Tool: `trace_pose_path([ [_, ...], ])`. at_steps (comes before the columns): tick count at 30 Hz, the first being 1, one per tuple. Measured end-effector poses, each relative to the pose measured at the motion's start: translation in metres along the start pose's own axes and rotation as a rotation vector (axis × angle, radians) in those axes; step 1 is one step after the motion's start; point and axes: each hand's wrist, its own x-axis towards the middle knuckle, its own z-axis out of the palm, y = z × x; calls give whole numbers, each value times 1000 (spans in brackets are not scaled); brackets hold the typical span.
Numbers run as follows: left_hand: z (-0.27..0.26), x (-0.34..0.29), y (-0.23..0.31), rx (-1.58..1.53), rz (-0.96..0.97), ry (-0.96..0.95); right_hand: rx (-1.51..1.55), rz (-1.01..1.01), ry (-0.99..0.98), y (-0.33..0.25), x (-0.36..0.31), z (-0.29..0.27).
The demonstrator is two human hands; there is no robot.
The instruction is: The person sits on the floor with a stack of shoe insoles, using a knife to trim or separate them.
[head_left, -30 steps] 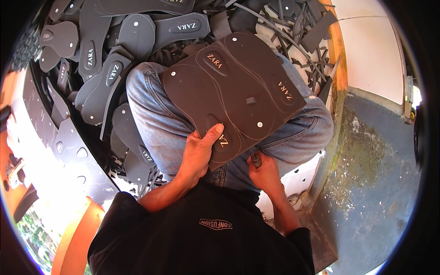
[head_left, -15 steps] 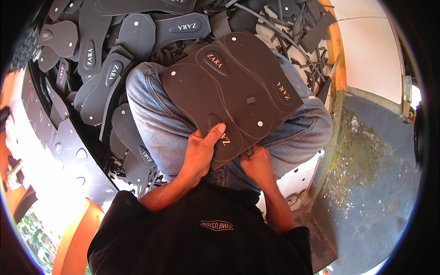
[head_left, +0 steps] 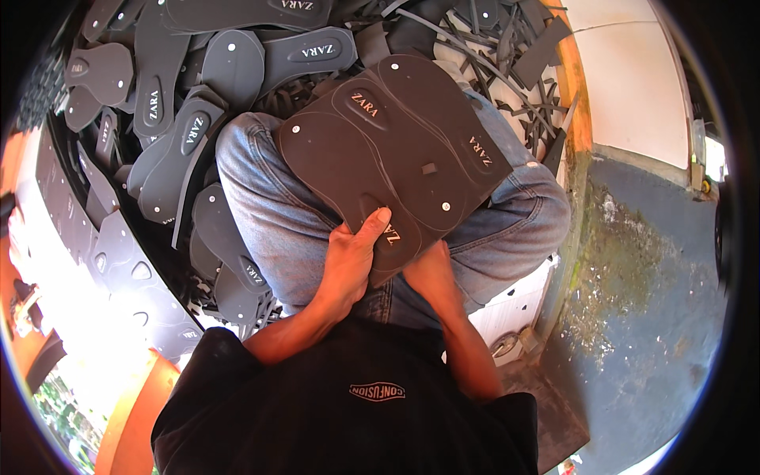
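A dark foam sheet marked with outlined sandal soles lies across my thighs, tilted. My left hand grips its near corner, thumb on top and fingers underneath. Pale lettering, white dots and raised oval pads show on the sheet, with a small dark scrap on its surface. At the near edge my right hand is curled, its fingertips tucked out of sight under the sheet. What it holds is hidden now; half a second ago a dark, loop-like handle showed at that fist.
Cut dark soles are heaped ahead and left. Thin offcut strips lie scattered at the far right. More marked sheets lean at the left in bright glare. A worn blue-grey floor stretches to the right beyond an orange edge.
My right hand has moved slightly left and farther beneath the sheet's near edge, so its fingers are now covered. The sheet has shifted slightly left; my left hand keeps its grip.
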Motion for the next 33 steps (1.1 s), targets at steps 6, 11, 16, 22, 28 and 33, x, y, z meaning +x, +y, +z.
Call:
trace_pose_path([
  [6,7,1,0,-55,12,-27,-19,-117,113,9,11,19],
  [11,7,4,-3,-54,16,-10,47,-252,165,16,23,30],
  [16,5,4,-3,-72,3,-33,8,-546,355,29,39,44],
  [22,5,-1,7,-65,-35,-19,-45,-695,452,38,53,44],
  [28,2,-1,9,-59,-45,2,-51,-700,443,37,64,44],
  [33,-2,0,8,-53,-54,-27,-54,-659,418,31,76,42],
])
